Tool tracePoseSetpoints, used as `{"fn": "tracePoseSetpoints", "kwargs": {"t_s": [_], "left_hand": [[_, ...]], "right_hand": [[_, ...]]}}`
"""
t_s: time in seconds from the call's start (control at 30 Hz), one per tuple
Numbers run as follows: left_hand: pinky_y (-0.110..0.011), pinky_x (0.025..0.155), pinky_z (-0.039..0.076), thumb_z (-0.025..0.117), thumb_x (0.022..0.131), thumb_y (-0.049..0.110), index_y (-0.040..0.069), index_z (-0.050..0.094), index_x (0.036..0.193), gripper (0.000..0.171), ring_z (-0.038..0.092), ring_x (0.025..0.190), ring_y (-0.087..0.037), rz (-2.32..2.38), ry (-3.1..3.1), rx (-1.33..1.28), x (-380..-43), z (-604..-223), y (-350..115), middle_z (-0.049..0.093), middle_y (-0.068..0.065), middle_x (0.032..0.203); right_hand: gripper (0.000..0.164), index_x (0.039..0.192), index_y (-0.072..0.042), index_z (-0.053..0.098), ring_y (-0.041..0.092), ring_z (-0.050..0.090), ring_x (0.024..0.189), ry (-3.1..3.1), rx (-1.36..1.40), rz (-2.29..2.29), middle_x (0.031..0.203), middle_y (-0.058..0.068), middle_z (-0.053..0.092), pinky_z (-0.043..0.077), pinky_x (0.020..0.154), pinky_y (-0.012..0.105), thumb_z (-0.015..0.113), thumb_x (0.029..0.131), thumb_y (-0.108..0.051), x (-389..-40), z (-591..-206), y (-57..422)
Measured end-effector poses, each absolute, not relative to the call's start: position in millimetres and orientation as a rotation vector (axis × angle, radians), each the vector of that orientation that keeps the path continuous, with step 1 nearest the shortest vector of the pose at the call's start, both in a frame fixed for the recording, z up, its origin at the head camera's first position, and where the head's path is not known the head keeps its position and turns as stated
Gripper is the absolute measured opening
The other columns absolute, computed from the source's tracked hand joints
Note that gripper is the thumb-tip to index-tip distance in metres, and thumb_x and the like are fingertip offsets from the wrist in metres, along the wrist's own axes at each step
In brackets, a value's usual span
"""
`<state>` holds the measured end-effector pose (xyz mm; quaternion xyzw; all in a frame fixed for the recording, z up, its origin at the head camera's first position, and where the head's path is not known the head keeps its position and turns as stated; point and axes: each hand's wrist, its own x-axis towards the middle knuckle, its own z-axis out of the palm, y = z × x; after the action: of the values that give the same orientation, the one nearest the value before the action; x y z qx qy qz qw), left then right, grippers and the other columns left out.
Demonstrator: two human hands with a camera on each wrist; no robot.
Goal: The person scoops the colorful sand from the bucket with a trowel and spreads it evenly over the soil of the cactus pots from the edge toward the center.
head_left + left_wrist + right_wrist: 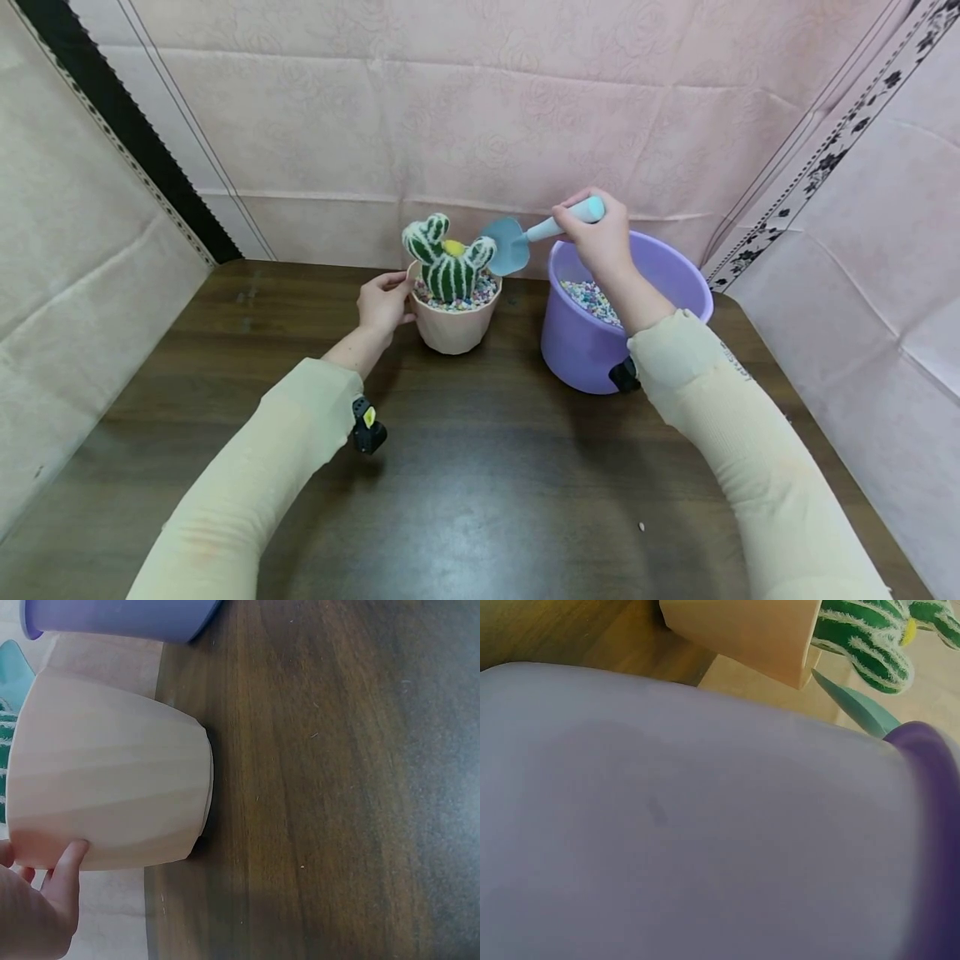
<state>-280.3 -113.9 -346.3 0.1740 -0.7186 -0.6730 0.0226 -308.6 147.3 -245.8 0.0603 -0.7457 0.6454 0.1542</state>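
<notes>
A green-and-white knitted cactus (450,279) with a yellow top stands in a pale pink flower pot (453,331) among small coloured pebbles. My left hand (381,306) holds the pot's left side near the rim, the thumb against the outer wall. In my right hand (602,237) is the handle of a light blue trowel (508,247). Its blade overlaps the pot's right rim beside the cactus in the head view. In the right wrist view the trowel's blade (861,710) points toward the pot (754,637), partly hidden by a purple bucket (705,825).
The purple bucket (576,348), with coloured pebbles (588,298) inside, stands right of the pot under my right forearm. Both rest on a dark wooden table (465,467). A tiny pebble (641,527) lies near the front right. Pale cloth (480,125) hangs behind the table.
</notes>
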Motion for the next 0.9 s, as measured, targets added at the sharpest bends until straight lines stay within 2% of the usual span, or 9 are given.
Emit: {"fn": "tracePoseSetpoints", "kwargs": {"t_s": [0.17,0.37,0.5,0.7,0.8,0.9], "left_hand": [[-0.034,0.075,0.059,0.056,0.094,0.024,0.007,0.06,0.122,0.034,0.059,0.094,-0.018,-1.994,-2.24,0.492,-278.0,-346.6,-111.4,0.059,-0.012,0.117],[-0.029,0.079,0.052,0.064,0.088,0.026,0.003,0.066,0.11,0.032,0.061,0.098,-0.023,-1.635,-2.256,0.382,-270.3,-347.8,-113.4,0.067,-0.014,0.107],[-0.028,0.078,0.05,0.066,0.086,0.027,0.004,0.068,0.102,0.028,0.061,0.092,-0.021,-1.541,-2.24,0.305,-258.7,-343.7,-114.6,0.069,-0.014,0.099],[-0.018,0.066,0.047,0.068,0.085,0.028,0.007,0.07,0.096,0.024,0.058,0.077,-0.009,-1.584,-2.211,0.147,-241.6,-333.2,-101.0,0.069,-0.011,0.089],[-0.016,0.067,0.05,0.069,0.084,0.027,0.006,0.071,0.097,0.024,0.061,0.077,-0.008,-1.628,-2.21,0.027,-235.8,-328.4,-86.6,0.07,-0.012,0.089],[-0.018,0.073,0.052,0.071,0.084,0.024,0.005,0.071,0.098,0.025,0.064,0.081,-0.011,-1.672,-2.229,-0.075,-232.4,-324.4,-69.8,0.071,-0.012,0.092]], "right_hand": [[0.014,0.073,-0.01,0.059,0.008,0.061,0.069,-2.018,0.073,1.977,0.078,0.0,0.057,0.059,0.062,0.024,0.066,0.081,-0.001,-304.0,-241.0,153.4],[0.015,0.073,-0.008,0.056,0.01,0.064,0.063,-1.787,-0.105,2.178,0.073,0.002,0.056,0.06,0.063,0.028,0.061,0.083,0.003,-297.8,-231.5,174.6],[0.011,0.079,-0.005,0.053,0.014,0.065,0.065,-1.664,-0.221,2.286,0.075,0.004,0.054,0.06,0.064,0.029,0.058,0.085,0.003,-294.1,-224.0,191.5],[0.013,0.087,-0.003,0.05,0.02,0.065,0.072,-1.49,-0.336,2.406,0.085,0.007,0.052,0.06,0.065,0.034,0.062,0.085,0.001,-287.6,-213.6,221.9],[0.016,0.089,-0.005,0.048,0.021,0.064,0.076,-1.44,-0.379,2.425,0.088,0.007,0.05,0.06,0.064,0.035,0.063,0.085,0.001,-284.2,-210.9,236.8],[0.018,0.09,-0.005,0.046,0.021,0.064,0.07,-1.399,-0.405,2.43,0.085,0.007,0.05,0.06,0.061,0.037,0.062,0.084,0.002,-282.6,-211.0,249.8]]}}
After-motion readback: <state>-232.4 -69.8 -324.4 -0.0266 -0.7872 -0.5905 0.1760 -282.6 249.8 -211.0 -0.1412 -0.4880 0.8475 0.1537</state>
